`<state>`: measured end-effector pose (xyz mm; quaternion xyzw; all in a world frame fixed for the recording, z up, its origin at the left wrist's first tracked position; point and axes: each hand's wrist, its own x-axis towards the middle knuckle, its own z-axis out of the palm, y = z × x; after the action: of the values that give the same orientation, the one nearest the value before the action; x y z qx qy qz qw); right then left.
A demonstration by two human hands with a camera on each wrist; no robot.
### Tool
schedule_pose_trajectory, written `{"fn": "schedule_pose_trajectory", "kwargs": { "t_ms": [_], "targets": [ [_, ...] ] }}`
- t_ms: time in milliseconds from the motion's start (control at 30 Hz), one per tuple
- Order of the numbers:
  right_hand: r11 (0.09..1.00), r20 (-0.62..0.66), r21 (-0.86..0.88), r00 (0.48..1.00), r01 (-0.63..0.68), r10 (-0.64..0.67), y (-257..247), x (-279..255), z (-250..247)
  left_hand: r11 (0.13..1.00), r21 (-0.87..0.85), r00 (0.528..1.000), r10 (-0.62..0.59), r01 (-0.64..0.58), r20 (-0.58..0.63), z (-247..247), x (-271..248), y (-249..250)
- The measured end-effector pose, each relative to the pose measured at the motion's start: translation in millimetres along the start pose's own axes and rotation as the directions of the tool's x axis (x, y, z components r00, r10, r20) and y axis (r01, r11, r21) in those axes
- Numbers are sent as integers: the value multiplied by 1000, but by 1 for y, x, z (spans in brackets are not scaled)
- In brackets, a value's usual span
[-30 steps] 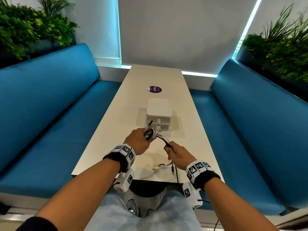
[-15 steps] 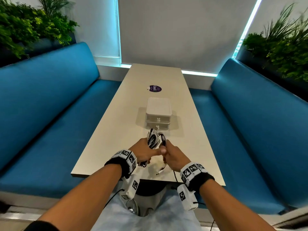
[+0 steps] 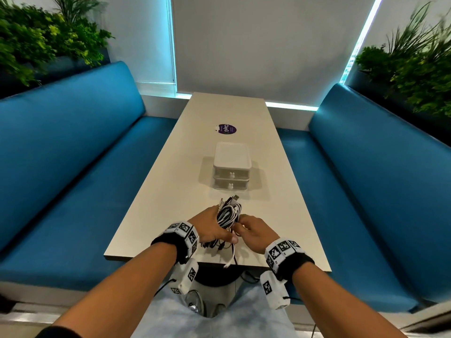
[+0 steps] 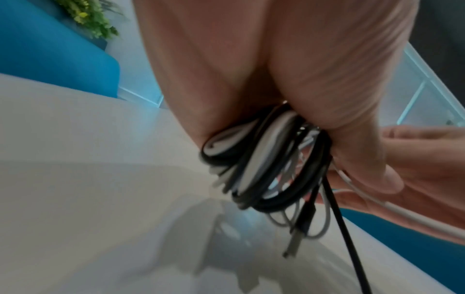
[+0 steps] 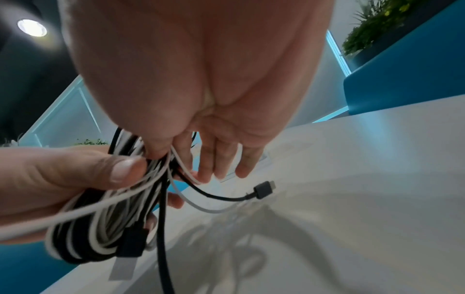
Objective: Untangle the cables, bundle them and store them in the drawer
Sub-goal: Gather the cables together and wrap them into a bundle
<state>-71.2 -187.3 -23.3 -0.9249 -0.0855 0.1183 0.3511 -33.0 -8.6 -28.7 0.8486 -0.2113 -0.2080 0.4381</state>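
A coil of black and white cables (image 3: 228, 215) sits in my left hand (image 3: 219, 230), which grips it just above the near end of the table (image 3: 170, 191). Plug ends (image 3: 231, 200) stick out at the top of the coil. In the left wrist view the cable loops (image 4: 264, 169) bulge from under my palm. My right hand (image 3: 240, 226) touches the coil's right side; its thumb and forefinger pinch loose strands (image 5: 173, 159), the other fingers straight. A black plug (image 5: 264, 190) dangles free. Loose ends (image 3: 228, 262) hang over the table's front edge. The white two-drawer box (image 3: 231, 167) stands further back, both drawers closed.
A round purple sticker (image 3: 227, 129) lies on the table behind the drawer box. Blue benches (image 3: 73, 167) run along both sides, with planters (image 3: 36, 45) above their backs. My knees are under the table's near edge.
My right hand, which held a strand stretched out to the right, has come in against the coil. Both hands have moved nearer to me, and the coil now looks thicker.
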Motion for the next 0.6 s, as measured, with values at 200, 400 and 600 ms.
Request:
{"fn": "schedule_pose_trajectory", "kwargs": {
  "t_ms": [200, 400, 600],
  "targets": [
    [999, 42, 16, 998, 38, -39, 5, 7, 5, 977, 177, 972, -80, 121, -222, 8, 3, 1],
    [993, 170, 103, 985, -49, 31, -8, 0, -6, 979, 140, 949, -102, 149, -299, 15, 4, 3],
    [1000, 189, 5, 982, -22, 20, -11, 4, -5, 993, -28, 906, -115, 114, -407, 14, 6, 11]
  ]
}}
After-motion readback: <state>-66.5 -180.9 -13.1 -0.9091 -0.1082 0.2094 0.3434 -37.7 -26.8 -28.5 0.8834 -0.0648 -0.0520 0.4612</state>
